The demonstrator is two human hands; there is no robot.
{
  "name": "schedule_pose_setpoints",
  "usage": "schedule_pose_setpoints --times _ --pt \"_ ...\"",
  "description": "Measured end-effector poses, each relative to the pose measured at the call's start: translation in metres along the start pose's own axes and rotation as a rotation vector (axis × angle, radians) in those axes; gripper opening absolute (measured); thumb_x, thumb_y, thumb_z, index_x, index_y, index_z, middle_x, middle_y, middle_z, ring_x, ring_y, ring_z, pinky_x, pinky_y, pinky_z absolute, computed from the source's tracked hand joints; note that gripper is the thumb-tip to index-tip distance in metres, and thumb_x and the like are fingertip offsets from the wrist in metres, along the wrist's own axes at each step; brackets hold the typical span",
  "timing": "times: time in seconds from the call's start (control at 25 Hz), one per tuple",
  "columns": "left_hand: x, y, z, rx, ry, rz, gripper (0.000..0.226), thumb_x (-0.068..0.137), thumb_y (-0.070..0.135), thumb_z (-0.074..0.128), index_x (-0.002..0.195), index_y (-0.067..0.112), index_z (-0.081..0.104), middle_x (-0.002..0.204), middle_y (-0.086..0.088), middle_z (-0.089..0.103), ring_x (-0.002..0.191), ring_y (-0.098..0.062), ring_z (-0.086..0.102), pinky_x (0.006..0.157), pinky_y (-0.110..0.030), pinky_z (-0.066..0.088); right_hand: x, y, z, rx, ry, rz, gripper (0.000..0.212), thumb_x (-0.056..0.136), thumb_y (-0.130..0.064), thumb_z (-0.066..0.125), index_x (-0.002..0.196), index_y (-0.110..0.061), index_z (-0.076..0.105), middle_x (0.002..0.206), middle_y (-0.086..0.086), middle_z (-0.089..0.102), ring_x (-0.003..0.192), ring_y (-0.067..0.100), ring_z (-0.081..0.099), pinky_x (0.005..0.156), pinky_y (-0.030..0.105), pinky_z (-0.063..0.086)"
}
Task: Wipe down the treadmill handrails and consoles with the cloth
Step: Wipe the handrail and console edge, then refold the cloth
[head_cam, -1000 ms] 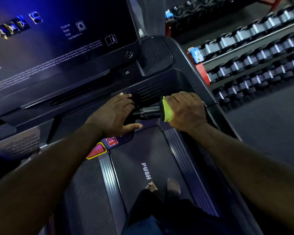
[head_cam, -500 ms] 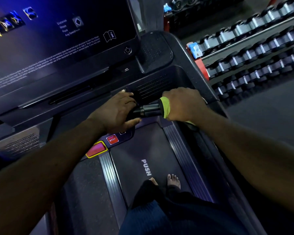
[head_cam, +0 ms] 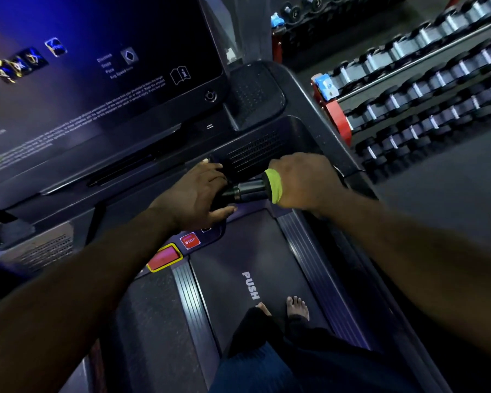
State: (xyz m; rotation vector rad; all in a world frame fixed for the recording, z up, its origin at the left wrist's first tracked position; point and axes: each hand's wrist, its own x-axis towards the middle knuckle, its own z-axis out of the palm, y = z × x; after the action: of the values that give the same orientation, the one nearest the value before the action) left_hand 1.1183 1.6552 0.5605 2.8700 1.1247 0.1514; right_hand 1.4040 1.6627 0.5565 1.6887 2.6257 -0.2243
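I see my right hand (head_cam: 304, 185) squeezing the green cloth (head_cam: 274, 185) tight around the right end of the short bar (head_cam: 250, 190), my left hand (head_cam: 193, 194) lying with loose fingers on the bar's left end, and the red stop button (head_cam: 190, 241) just below the bar.

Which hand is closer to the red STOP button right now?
Left. The left hand rests on the console just above the STOP button. The right hand grips the cloth around the handrail, farther off to the button's upper right.
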Motion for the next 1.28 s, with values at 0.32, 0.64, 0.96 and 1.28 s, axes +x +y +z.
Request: schedule_pose_setpoints --times 0.32,0.64,0.96,1.28 --pt "0.001 0.002 0.0 -0.056 0.0 0.002 0.065 0.089 0.059 0.065 0.109 -0.003 0.072 0.114 -0.019 0.071 0.129 -0.042 0.06 0.116 -0.059 0.041 0.023 0.013 -0.031 0.099 -0.462 0.003 0.057 0.048 -0.056 0.083 0.098 -0.037 0.062 0.081 -0.01 0.056 0.076 0.02 0.063 0.066 0.032 0.048" --pt "0.003 0.003 -0.002 -0.008 -0.011 -0.023 0.069 0.088 0.062 0.059 0.111 -0.002 0.073 0.116 -0.017 0.072 0.131 -0.038 0.058 0.122 -0.052 0.035 -0.006 0.001 0.0 0.007 -0.03 0.013 0.042 0.062 -0.047 0.076 0.096 -0.028 0.062 0.089 -0.003 0.064 0.082 0.024 0.064 0.071 0.036 0.052" --pt "0.002 0.008 -0.008 -0.016 -0.03 -0.056 0.073 0.088 0.064 0.057 0.114 -0.002 0.072 0.119 -0.017 0.072 0.132 -0.037 0.058 0.124 -0.049 0.032 -0.002 0.003 0.005 0.03 0.027 0.013 0.049 0.06 -0.053 0.078 0.102 -0.03 0.062 0.088 -0.006 0.062 0.084 0.023 0.064 0.07 0.037 0.051" --pt "-0.003 0.016 -0.019 -0.293 -0.119 -0.287 0.104 0.078 0.082 0.058 0.152 0.01 0.045 0.161 -0.006 0.039 0.155 -0.019 0.026 0.128 -0.034 0.023 -0.019 0.001 0.032 0.072 0.398 0.0 0.055 0.069 -0.044 0.075 0.117 -0.019 0.069 0.112 0.002 0.07 0.101 0.031 0.066 0.088 0.047 0.049"
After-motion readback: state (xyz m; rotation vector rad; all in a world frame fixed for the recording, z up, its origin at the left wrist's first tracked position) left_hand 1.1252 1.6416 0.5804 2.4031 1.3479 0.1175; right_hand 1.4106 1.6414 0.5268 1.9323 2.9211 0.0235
